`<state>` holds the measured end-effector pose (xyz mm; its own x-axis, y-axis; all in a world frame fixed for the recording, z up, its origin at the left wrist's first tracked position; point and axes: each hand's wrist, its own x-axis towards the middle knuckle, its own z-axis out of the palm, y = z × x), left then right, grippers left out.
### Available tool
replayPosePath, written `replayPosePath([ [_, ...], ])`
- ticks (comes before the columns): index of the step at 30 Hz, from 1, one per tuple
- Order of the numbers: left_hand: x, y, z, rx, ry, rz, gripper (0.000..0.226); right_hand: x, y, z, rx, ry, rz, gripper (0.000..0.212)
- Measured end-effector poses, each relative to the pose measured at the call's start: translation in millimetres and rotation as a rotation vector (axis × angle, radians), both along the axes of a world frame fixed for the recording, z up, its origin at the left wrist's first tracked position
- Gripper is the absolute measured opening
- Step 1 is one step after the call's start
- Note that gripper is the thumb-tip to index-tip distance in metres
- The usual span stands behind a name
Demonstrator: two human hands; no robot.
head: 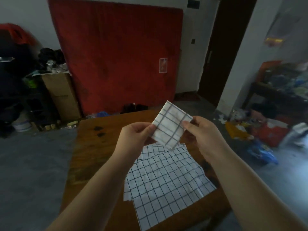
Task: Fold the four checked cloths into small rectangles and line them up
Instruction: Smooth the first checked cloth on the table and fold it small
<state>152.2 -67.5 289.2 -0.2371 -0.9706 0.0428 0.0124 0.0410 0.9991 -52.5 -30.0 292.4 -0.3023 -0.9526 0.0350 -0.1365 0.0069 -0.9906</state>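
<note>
A white cloth with dark grid lines, folded into a small rectangle [170, 125], is held in the air above the wooden table [100, 147]. My left hand [136, 139] pinches its left edge and my right hand [200, 132] pinches its right edge. Below the hands, unfolded checked cloths [166, 180] lie flat and overlapping on the table; I cannot tell how many are in the pile.
The table's left part holds two small dark marks [99, 131]. A red mattress [116, 52] leans on the far wall. A cardboard box [61, 95] and clutter stand left; bags and litter [260, 130] cover the floor right.
</note>
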Motion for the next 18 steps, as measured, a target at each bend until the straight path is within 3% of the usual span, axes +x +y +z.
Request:
replayPosePath([
  [6, -33, 7, -23, -0.054, -0.211, -0.262, 0.013, -22, 37, -15, -0.012, 0.071, -0.223, 0.014],
  [18, -208, 53, -30, 0.054, -0.139, -0.420, 0.015, -144, 133, -40, 0.081, -0.075, -0.381, 0.009],
])
